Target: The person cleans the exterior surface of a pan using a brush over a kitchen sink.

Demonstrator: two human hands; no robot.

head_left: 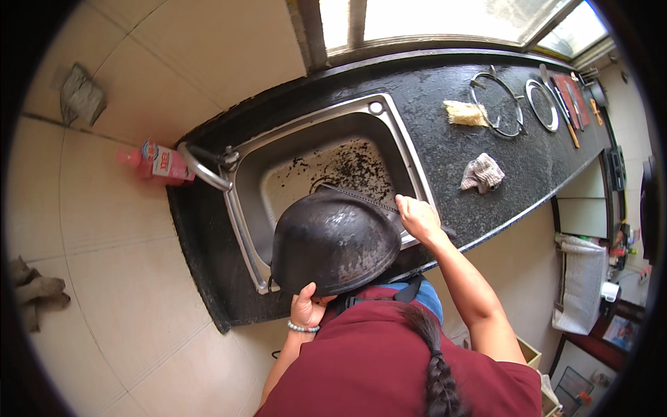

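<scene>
Both hands are gripping a blackened wok (335,240) upside down: left hand (306,308) closing under its near rim, right hand (419,217) clasping the far rim. It is looking heavy, rigid and sooty, likely slick, so opposite rims seem the safest hold above the sink (247,203).

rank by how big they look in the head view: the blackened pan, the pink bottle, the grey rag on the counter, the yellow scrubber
1. blackened pan, though it is nearest the camera
2. pink bottle
3. grey rag and yellow scrubber look alike, so unranked

Pale tiled walls (139,76), black stone counter (445,149), bright window (445,17) above
</scene>
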